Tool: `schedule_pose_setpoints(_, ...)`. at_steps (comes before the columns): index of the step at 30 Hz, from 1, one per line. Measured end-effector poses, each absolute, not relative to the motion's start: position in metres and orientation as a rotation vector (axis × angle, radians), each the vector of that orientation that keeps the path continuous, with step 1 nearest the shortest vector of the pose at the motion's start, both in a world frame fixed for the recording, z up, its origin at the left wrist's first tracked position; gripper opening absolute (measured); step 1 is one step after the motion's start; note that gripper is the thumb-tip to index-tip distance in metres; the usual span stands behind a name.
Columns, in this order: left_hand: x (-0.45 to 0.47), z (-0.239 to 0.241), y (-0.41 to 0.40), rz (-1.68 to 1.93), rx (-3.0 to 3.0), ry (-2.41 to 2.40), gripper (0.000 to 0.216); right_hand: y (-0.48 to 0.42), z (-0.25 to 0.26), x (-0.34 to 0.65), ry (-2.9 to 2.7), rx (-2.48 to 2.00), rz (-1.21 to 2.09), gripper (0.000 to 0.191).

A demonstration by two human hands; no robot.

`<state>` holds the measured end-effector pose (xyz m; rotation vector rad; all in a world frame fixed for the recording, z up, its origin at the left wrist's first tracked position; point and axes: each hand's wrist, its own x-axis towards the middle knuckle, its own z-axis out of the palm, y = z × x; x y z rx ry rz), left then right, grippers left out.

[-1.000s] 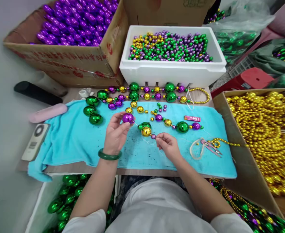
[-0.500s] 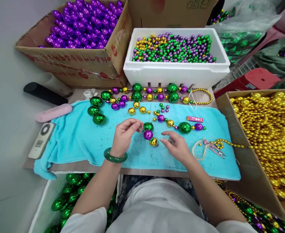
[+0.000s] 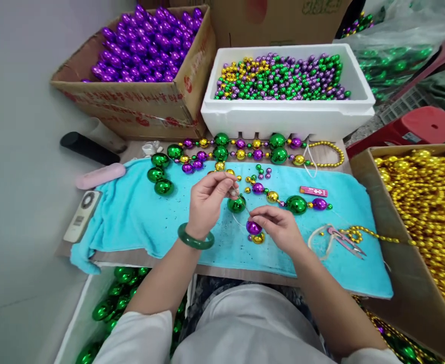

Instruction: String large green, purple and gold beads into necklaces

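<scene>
My left hand (image 3: 212, 201), a green bangle (image 3: 195, 236) on its wrist, is closed in a pinch on a thin string (image 3: 239, 220). Fingers of my right hand (image 3: 276, 225) are pinched on the same line, a short way to the right and lower. Whether a needle is on it I cannot tell. Just below my left fingertips lies a large green bead (image 3: 236, 204). Under my right fingertips are a purple bead (image 3: 253, 227) and a gold bead (image 3: 258, 238), with the string curving toward them.
On the blue towel (image 3: 207, 247) lie a half-strung bead strand (image 3: 296, 205), loose small beads (image 3: 261, 172), pink thread snips (image 3: 346, 241) and loose green balls (image 3: 164, 187). Behind stand a white foam box (image 3: 286, 119) and a carton of purple beads (image 3: 146, 50). Gold bead chains (image 3: 427, 212) fill a right-hand box.
My right hand has closed from open and moved in to pinch the string. The purple and gold beads now lie apart from the green bead, nearer my right hand. The view has shifted slightly.
</scene>
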<state>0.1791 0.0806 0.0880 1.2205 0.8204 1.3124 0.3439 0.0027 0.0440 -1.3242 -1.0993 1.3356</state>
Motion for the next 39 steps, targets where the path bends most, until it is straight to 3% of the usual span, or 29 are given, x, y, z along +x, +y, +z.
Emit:
schedule_pose_setpoints(10, 0.198, 0.084, 0.116, 1.162, 1.358, 0.892, 0.025, 0.008, 0.051, 0.369, -1.071, -1.331, 1.363, 0.022)
schedule_pose_setpoints(16, 0.233, 0.048, 0.162, 0.378, 2.278, 1.241, 0.014, 0.002, 0.052, 0.379, -0.775, -1.217, 1.338, 0.024)
schedule_pose_setpoints(21, 0.259, 0.031, 0.17, -0.005, 2.502, 1.283, 0.023, -0.004, 0.051, 0.382, -0.705, -1.15, 1.324, 0.017)
schedule_pose_setpoints(32, 0.26, 0.019, 0.171, -0.067, 2.564, 1.253, 0.029, -0.01, 0.046, 0.386, -0.66, -1.168, 1.301, 0.017)
schedule_pose_setpoints(39, 0.238, 0.025, 0.178, 0.072, 2.53, 1.224, 0.028, -0.013, 0.048, 0.386, -0.72, -1.233, 1.229, 0.018)
